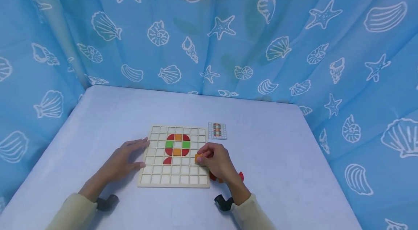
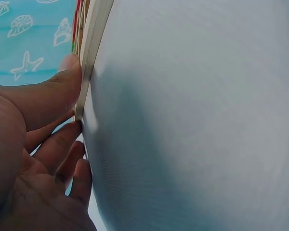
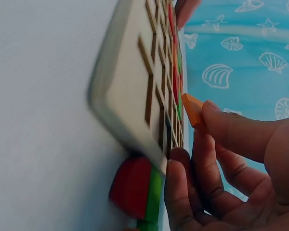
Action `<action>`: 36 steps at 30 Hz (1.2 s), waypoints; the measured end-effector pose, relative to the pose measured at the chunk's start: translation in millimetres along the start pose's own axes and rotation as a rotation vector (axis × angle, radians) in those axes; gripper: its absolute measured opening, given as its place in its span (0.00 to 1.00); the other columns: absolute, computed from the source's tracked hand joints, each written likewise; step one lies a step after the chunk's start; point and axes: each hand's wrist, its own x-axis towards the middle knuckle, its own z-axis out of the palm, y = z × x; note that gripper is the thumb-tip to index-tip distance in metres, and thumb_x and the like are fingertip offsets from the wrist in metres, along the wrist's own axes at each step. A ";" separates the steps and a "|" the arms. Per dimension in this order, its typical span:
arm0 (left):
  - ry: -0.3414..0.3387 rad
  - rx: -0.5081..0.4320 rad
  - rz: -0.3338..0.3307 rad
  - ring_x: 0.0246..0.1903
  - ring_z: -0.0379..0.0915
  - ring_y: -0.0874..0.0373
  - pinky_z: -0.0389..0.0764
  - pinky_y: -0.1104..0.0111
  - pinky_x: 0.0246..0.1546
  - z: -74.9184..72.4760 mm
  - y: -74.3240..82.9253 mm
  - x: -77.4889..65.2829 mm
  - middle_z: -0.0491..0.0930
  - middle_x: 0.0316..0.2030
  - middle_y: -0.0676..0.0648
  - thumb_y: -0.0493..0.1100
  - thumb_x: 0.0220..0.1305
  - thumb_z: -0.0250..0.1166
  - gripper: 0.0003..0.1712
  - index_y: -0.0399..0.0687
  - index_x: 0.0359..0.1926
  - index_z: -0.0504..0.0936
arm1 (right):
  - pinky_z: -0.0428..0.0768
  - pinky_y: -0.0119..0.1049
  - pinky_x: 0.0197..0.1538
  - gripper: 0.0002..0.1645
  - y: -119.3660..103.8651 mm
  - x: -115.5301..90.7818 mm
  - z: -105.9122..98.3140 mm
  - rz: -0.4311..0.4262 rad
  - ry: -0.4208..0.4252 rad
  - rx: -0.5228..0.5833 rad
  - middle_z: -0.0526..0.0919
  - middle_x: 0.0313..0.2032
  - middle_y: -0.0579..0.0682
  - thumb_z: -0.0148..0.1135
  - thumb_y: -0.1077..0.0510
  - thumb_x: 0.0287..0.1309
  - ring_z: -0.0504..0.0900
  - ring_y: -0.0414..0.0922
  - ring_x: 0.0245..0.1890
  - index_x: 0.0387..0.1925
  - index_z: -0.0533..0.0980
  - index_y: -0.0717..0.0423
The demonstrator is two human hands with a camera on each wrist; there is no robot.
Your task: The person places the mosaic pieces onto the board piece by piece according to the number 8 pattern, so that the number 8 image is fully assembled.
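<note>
A wooden grid board (image 1: 173, 185) lies flat, with a ring of red curved-corner, orange and green tiles in its upper middle. Just below the ring's left side sits a single red quarter-round tile (image 1: 167, 160). My right hand (image 1: 220, 159) pinches an orange square tile (image 1: 197, 158) between thumb and fingers, over the board's right part; the right wrist view shows this orange tile (image 3: 192, 111) raised off the grid. At the board's left edge, my left hand (image 1: 119, 163) rests with thumb and fingers spread, their tips touching the rim (image 2: 92, 43).
A small pattern card (image 1: 223, 132) lies by the board's upper right corner. Loose tiles lie right of the board, partly hidden under my right hand, among them a red tile (image 3: 132, 187) and a green tile (image 3: 154, 195). Blue shell-print curtains (image 1: 183, 23) surround the white table (image 1: 274, 157).
</note>
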 end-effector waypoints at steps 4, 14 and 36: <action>0.014 0.011 0.014 0.78 0.59 0.30 0.67 0.31 0.72 0.8 1.0 2.8 0.67 0.79 0.40 0.43 0.58 0.80 0.48 0.49 0.78 0.71 | 0.78 0.31 0.35 0.08 0.5 5.2 -1.4 0.023 -0.017 0.050 0.81 0.32 0.50 0.77 0.60 0.62 0.79 0.46 0.33 0.39 0.84 0.48; -0.048 -0.009 -0.062 0.78 0.58 0.30 0.65 0.31 0.73 7.5 -3.8 2.9 0.66 0.80 0.43 0.49 0.58 0.80 0.48 0.54 0.78 0.71 | 0.76 0.28 0.32 0.09 5.3 3.1 1.7 0.026 -0.019 0.095 0.82 0.30 0.49 0.79 0.62 0.58 0.78 0.44 0.30 0.37 0.85 0.51; -0.036 -0.007 -0.078 0.78 0.59 0.32 0.68 0.31 0.72 5.4 1.2 2.2 0.68 0.79 0.45 0.48 0.56 0.81 0.46 0.54 0.76 0.74 | 0.77 0.29 0.29 0.08 -19.8 2.8 31.5 -0.153 -0.056 0.044 0.88 0.24 0.43 0.81 0.64 0.53 0.81 0.36 0.25 0.29 0.87 0.50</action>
